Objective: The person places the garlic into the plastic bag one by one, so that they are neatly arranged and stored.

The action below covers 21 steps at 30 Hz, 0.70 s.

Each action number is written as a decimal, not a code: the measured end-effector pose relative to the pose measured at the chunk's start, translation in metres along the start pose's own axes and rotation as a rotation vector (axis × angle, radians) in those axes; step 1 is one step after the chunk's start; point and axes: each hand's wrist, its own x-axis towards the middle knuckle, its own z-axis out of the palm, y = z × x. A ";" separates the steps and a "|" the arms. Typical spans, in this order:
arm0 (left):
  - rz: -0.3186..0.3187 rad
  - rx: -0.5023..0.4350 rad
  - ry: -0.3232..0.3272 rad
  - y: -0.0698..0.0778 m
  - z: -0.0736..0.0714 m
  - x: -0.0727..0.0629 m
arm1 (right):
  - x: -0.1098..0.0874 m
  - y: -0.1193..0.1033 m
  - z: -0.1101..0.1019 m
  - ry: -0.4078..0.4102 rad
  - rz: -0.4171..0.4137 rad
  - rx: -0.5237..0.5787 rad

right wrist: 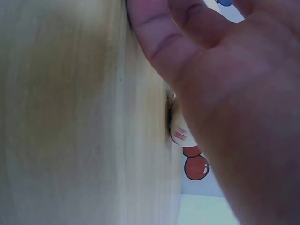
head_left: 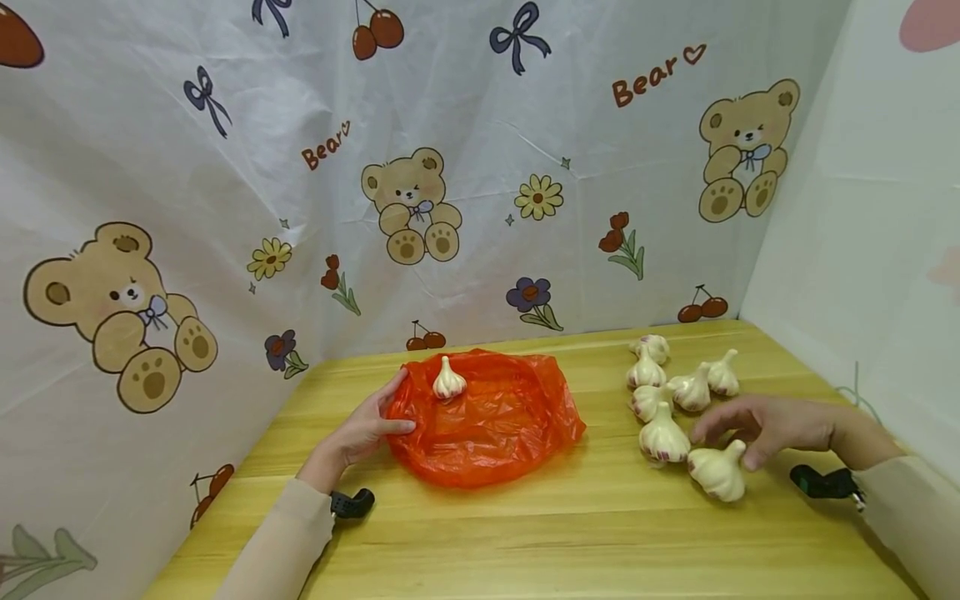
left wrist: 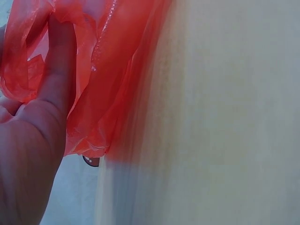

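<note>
My left hand grips the left side of a red plastic bag, whose mouth is spread wide. Thin red film wraps about the fingers in the left wrist view. One garlic bulb lies at the bag's back left. On the right, my right hand hovers at the nearest garlic bulb, thumb by its stem and fingers bent behind it; whether skin touches it is unclear. Beside that one stands another garlic bulb. The right wrist view shows part of a garlic bulb past the palm.
Several more garlic bulbs form a loose cluster behind the right hand. All stands on a wooden table. A printed cloth hangs along the back and left, and a white wall closes the right side.
</note>
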 end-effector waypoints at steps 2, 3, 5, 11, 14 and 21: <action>0.000 0.003 0.002 0.001 0.000 0.000 | 0.000 0.001 0.001 0.014 0.019 -0.027; -0.001 0.003 0.003 0.001 0.001 0.000 | 0.000 0.001 0.002 0.021 0.032 -0.033; 0.001 0.004 -0.004 0.001 0.001 0.000 | 0.000 0.001 0.004 0.016 0.031 -0.034; 0.004 0.013 -0.011 0.000 0.001 0.001 | 0.005 -0.001 0.005 -0.053 0.032 0.012; 0.005 0.011 -0.009 0.000 0.001 0.000 | 0.007 -0.002 0.006 -0.073 0.018 0.005; 0.010 -0.011 -0.020 0.000 0.000 0.001 | 0.007 -0.003 0.007 -0.025 0.053 -0.030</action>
